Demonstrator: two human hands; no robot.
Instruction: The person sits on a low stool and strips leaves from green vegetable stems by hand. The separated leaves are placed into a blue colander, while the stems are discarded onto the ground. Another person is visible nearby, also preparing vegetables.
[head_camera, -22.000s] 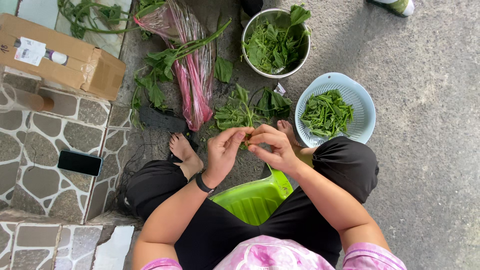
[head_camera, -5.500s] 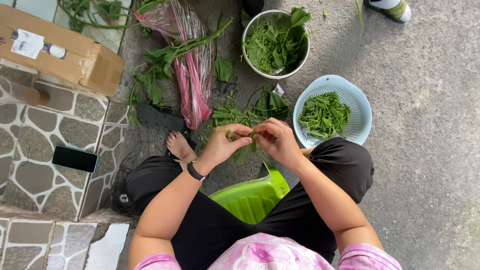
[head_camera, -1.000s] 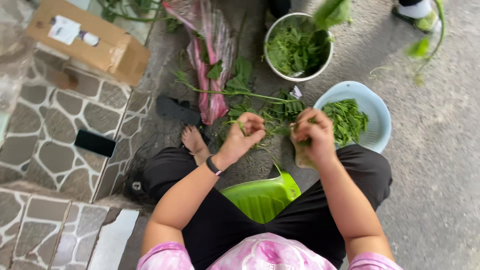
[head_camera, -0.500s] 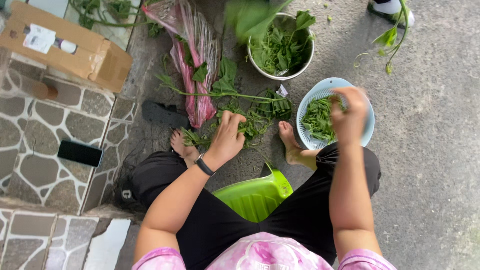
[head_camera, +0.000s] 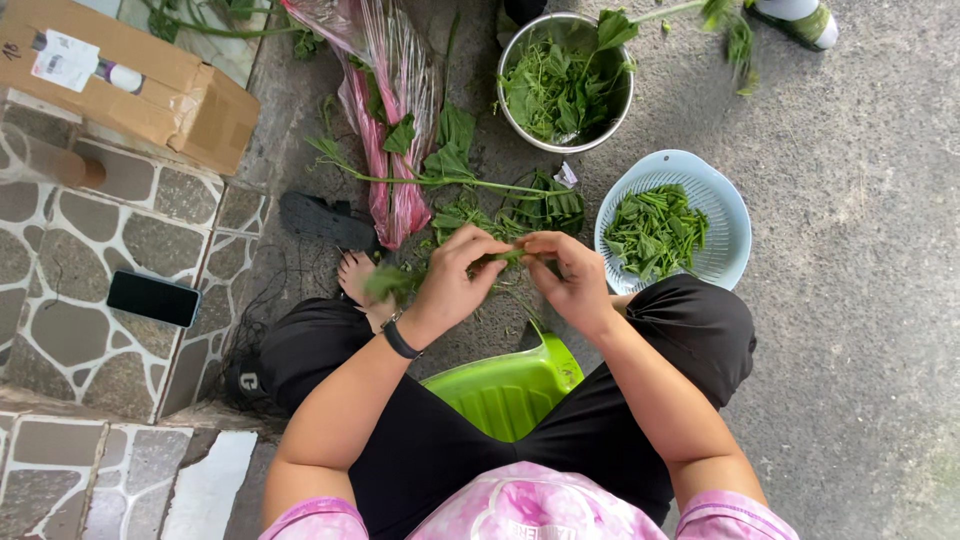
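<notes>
Fingers of the left hand (head_camera: 455, 280) and right hand (head_camera: 570, 280) pinch 1 thin green stem (head_camera: 505, 257), leafy at its left end, near a blue basket (head_camera: 735, 215) of cut greens.

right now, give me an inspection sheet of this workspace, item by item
surface: grey paved ground, stone-tiled step at the left
job's things: green stem held between both hands; loose leafy stems on the ground; metal bowl of leaves; pale blue colander of cut pieces
clutter: cardboard box, dark phone, black sandal, pink plastic wrap
grips: left hand and right hand both pinch the stem
cables: nothing seen
surroundings: green stool under the person; another person's shoe at the top edge
</notes>
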